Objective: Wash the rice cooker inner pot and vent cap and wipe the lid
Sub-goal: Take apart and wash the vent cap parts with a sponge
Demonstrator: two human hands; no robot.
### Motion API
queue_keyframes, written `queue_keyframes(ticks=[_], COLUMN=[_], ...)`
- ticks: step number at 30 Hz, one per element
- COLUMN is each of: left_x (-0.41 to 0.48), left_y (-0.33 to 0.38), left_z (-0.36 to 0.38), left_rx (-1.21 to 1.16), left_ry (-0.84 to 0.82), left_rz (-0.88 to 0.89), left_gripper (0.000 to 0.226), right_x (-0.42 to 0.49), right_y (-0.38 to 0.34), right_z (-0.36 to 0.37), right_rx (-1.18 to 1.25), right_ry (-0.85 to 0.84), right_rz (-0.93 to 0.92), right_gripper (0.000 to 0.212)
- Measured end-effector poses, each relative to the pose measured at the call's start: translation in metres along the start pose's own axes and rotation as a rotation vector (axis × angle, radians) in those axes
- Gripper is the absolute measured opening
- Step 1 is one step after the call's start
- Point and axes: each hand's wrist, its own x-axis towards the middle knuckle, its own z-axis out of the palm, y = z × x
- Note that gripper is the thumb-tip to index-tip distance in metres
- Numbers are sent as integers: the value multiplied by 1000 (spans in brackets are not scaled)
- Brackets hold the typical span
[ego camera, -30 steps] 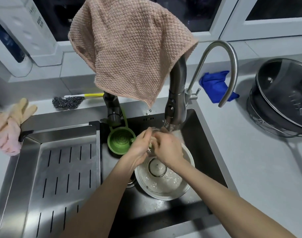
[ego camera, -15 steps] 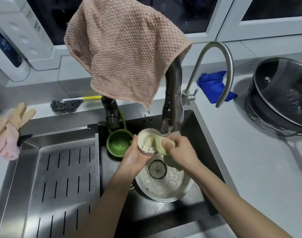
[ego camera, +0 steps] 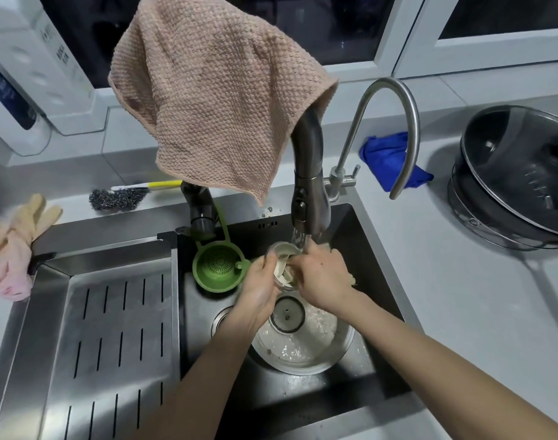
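- The sink (ego camera: 366,249) fills the lower centre of the frame, with water running from the dark faucet (ego camera: 309,173).
- A pink towel (ego camera: 214,100) hangs over the faucet, upper centre.
- The black inner pot (ego camera: 518,173) sits tilted on the counter at the right edge.
- A metal bowl (ego camera: 306,350) lies in the basin.
- The left hand (ego camera: 258,287) grips the vent cap (ego camera: 282,252) under the stream at centre.
- The right hand (ego camera: 322,277) clenches a sponge (ego camera: 352,278) against the cap.
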Motion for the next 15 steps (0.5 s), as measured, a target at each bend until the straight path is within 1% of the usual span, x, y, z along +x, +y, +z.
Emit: queue_keyframes(ticks=[3,5,6,8,9,11,14,15], left_x=[3,2,1,1,3,6,6,8], left_y=[-2,-7,-8,-7,-5,-1,3,4], left_z=[1,2,4,9,10,10,1,-4], left_rx=[51,88,91,79,75,52,-66,-84], left_ry=[18,9,4,3,7,31,68,79], left_rz=[7,8,7,8,9,1,-79,-99], left_gripper=[33,34,34,31,30,30,31,31], right_x=[-1,0,1,3,3,1,-11,-15], right_y=[3,8,9,6,2,-3,2,7], right_z=[-3,-3,-3,2,4,7,2,2], right_rx=[97,64,11,-97,-93,28,327,419], right_ry=[-118,-176,-166,-51,-6,-1,-81,-70], right_rz=[-6,7,34,124,170,182,122,145], right_gripper=[26,24,22,22,23,23,25,25])
